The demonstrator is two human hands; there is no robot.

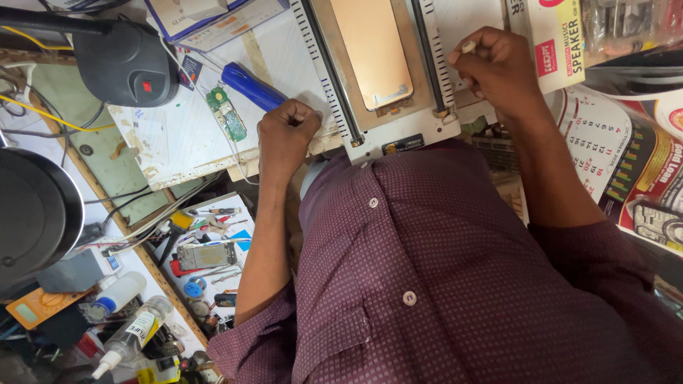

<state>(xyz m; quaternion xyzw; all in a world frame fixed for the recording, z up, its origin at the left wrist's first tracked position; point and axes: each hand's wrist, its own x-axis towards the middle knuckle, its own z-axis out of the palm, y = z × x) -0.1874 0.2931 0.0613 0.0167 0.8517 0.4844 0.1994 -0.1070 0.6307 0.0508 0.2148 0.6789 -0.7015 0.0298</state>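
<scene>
The fingers of the left hand are curling into a tight fist, pressed together; whether they are pinching anything cannot be told from the head view. The fist is resting at the near left corner of a white separator machine, against its dark toothed left rail. The fingers of the right hand are likewise curling shut, thumb and forefinger pinching a small pale peg just beside the right rail. Any wire running between the two hands is too fine to confirm.

The machine is sitting at the near edge of the workbench, directly ahead of the person's maroon dotted shirt. Between the rails, a gold-toned phone panel is lying flat on the machine's plate, well apart from both hands.

To the left of the left hand, a blue-handled tool is lying on a white cutting mat, with a small green circuit board just beside it. A black lamp head is sitting at the far left corner of the mat. Below the bench edge, an open tray is holding a phone, tweezers and small parts; clear squeeze bottles are lying near the lower left. A boxed speaker package and printed calendar sheets are lying to the right.
</scene>
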